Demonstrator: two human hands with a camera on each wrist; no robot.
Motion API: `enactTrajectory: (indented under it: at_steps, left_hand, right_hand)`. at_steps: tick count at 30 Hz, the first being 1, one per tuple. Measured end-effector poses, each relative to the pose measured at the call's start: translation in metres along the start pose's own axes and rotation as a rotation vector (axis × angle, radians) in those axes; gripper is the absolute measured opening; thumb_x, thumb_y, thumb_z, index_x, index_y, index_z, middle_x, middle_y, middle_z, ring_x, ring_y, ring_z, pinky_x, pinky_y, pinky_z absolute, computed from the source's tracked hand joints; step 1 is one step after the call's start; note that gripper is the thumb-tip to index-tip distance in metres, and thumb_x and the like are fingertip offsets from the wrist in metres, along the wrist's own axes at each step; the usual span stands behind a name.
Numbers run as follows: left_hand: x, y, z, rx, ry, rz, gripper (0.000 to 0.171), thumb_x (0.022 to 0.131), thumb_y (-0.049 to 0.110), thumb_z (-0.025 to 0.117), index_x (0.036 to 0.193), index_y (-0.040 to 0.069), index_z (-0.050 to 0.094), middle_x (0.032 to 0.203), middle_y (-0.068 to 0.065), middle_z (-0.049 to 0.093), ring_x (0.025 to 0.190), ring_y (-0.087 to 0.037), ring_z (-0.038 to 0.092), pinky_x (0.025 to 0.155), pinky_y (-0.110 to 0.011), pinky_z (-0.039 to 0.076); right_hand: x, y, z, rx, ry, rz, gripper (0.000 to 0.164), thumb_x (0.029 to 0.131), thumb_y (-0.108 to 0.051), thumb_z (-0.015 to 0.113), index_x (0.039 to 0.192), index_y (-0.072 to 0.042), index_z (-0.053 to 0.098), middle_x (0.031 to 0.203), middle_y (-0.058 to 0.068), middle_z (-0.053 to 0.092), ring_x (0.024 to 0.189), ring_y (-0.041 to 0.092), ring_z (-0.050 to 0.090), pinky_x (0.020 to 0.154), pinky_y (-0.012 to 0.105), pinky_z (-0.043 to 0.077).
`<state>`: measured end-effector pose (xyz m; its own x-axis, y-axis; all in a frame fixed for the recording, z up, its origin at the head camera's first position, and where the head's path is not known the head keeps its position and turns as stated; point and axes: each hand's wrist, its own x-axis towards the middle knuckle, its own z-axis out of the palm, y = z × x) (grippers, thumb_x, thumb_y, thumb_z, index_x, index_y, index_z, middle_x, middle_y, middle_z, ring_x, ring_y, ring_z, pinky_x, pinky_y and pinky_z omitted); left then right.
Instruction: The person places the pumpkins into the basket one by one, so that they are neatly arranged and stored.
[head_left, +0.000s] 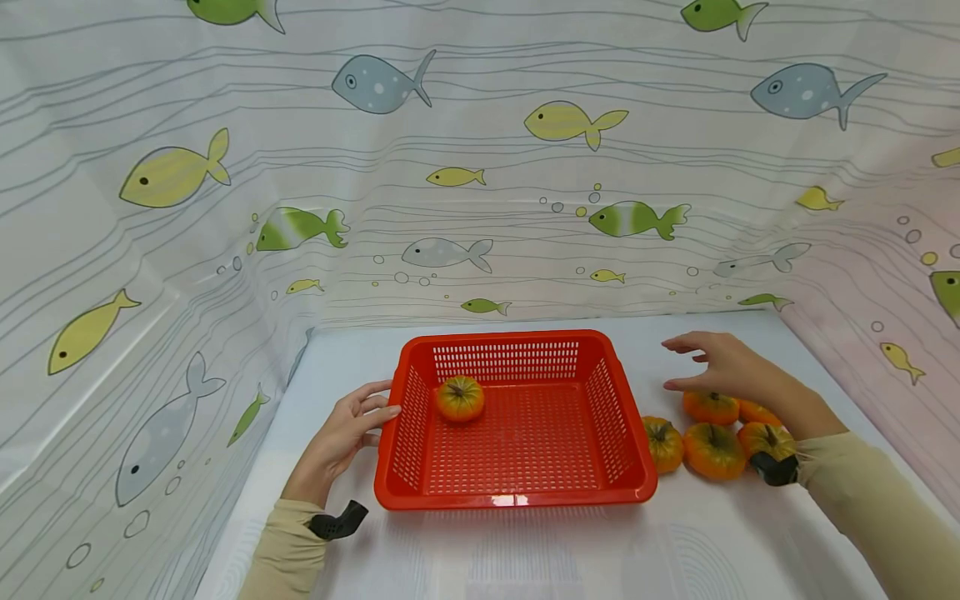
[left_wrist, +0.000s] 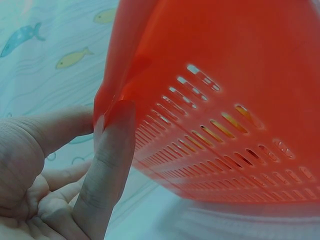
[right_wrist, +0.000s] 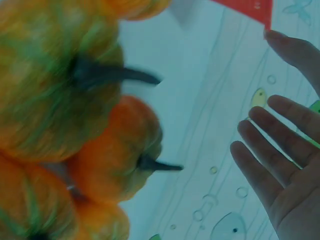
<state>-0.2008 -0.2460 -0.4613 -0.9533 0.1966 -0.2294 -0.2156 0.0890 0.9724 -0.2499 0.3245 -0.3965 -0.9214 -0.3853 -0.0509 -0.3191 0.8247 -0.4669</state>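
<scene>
A red perforated plastic basket (head_left: 450, 502) stands on the table, with one small orange-and-green pumpkin (head_left: 460, 399) inside at its back left. At the basket's left rim, my left hand (head_left: 347, 432) pinches the edge between thumb and fingers; the left wrist view shows a finger (left_wrist: 107, 170) against the outer wall. My right hand (head_left: 722, 367) hangs above a cluster of several pumpkins (head_left: 714, 452) right of the basket, its fingers spread and holding nothing. In the right wrist view, pumpkins (right_wrist: 120, 150) with dark stems lie beside the open palm. The right forearm partly hides the rearmost ones.
Behind the basket rises a white curtain (head_left: 525, 287) printed with fish, which also encloses the left and right sides. The pale tabletop (head_left: 420, 558) extends in front of the basket. A black wrist camera mount (head_left: 339, 521) sits at the left cuff, another (head_left: 774, 469) at the right.
</scene>
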Motion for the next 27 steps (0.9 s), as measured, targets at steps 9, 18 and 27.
enactTrajectory:
  at_steps: [9, 18, 27]
  left_hand:
    - [-0.001, 0.000, -0.001, -0.014, -0.011, 0.010, 0.066, 0.101, 0.016, 0.067, 0.156, 0.002, 0.034, 0.101, 0.004, 0.072, 0.084, -0.013, 0.076, 0.073, -0.033, 0.065]
    - [0.001, -0.003, -0.001, -0.009, -0.009, 0.011, 0.066, 0.101, 0.017, 0.067, 0.156, 0.003, 0.034, 0.102, 0.003, 0.072, 0.084, -0.013, 0.076, 0.073, -0.034, 0.065]
    - [0.001, -0.004, -0.001, -0.008, -0.009, 0.013, 0.066, 0.101, 0.018, 0.067, 0.157, 0.003, 0.034, 0.103, 0.003, 0.072, 0.086, -0.013, 0.076, 0.073, -0.033, 0.065]
  right_hand:
    - [-0.014, 0.038, 0.005, -0.028, -0.119, 0.112, 0.075, 0.084, -0.040, 0.085, 0.140, 0.002, 0.058, 0.138, 0.033, 0.059, 0.120, 0.055, 0.059, 0.095, 0.062, 0.056]
    - [-0.019, 0.059, 0.013, -0.026, -0.165, 0.162, 0.084, 0.082, -0.045, 0.085, 0.142, 0.005, 0.054, 0.141, 0.037, 0.053, 0.123, 0.057, 0.056, 0.097, 0.064, 0.054]
    - [-0.019, 0.067, 0.022, -0.010, -0.200, 0.194, 0.084, 0.079, -0.042, 0.088, 0.141, 0.004, 0.055, 0.136, 0.033, 0.059, 0.122, 0.052, 0.058, 0.097, 0.061, 0.055]
